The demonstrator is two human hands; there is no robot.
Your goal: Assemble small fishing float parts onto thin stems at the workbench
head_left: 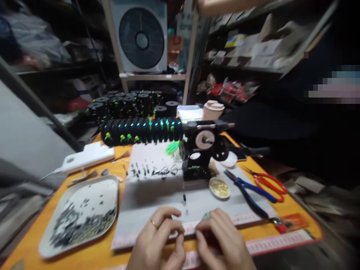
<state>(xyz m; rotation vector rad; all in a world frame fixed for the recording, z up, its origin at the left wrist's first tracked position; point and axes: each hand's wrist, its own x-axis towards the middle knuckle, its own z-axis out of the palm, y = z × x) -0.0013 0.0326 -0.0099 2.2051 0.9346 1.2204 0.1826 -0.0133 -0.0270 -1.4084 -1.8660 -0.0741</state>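
Note:
My left hand point(161, 238), with a ring on one finger, is curled with thumb and fingertips pinched together near the front edge of the white board point(157, 195). Beside it, my right hand point(221, 240) is pinched the same way, the two sets of fingertips a short gap apart. What they hold is too small to make out. A bit of green shows behind my right fingers. Just beyond lies a small black piece point(184, 198) on the board. Behind it stands a black hand-cranked device point(198, 150) carrying a long ridged black roll point(142, 130) with green and yellow bits.
At left sits a white tray point(116, 202) of small dark parts. Blue-handled pliers point(251, 191), red-handled scissors point(270, 183) and a small dish of gold bits point(219, 188) lie at right. Further back are a lidded cup point(213, 110), black spools point(126, 103) and a box fan point(142, 37).

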